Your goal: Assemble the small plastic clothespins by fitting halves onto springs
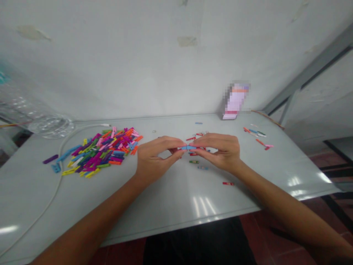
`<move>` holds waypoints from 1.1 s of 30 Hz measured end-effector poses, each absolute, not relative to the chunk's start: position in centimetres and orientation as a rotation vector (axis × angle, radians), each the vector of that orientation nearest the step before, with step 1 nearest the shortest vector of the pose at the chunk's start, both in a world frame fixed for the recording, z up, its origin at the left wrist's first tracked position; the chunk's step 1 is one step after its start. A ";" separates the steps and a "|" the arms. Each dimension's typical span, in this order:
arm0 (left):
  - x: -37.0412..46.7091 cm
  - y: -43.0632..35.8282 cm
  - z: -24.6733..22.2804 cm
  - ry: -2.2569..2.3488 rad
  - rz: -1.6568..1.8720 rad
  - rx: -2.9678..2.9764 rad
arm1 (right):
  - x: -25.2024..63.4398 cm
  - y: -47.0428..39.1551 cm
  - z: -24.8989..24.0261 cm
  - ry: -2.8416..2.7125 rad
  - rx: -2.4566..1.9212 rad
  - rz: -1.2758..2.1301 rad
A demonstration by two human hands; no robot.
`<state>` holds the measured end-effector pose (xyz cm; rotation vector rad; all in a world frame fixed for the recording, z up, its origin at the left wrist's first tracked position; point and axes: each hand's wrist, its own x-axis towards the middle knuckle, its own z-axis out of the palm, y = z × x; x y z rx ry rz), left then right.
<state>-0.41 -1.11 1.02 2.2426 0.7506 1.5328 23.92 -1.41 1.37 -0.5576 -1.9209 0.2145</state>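
Over the middle of the table, both hands pinch a small blue clothespin (189, 147) between thumbs and fingertips. My left hand (154, 156) grips its left end, and my right hand (220, 149) grips the right end. The fingers cover most of the clothespin, so its parts do not show clearly. Below and behind the hands lie several loose pieces, among them a green one (194, 162), a light blue one (203, 168) and a red one (228, 183). To the left of my left hand spreads a heap of colourful clothespins (102, 151).
A white cable (59, 176) runs along the left side of the table (154, 221), near a clear plastic bottle (35, 110). A blurred phone (235, 101) leans against the wall. A few orange, pink and blue pieces (259, 141) lie at the right.
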 end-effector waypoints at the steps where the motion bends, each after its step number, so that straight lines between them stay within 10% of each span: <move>1: -0.4 -1.1 1.0 0.748 1.536 2.241 | 24.0 -1.4 1.3 -1.921 -0.557 0.202; 33: -11.0 3.6 0.6 1.537 1.224 2.525 | 26.0 1.9 -1.3 -2.230 -1.058 0.245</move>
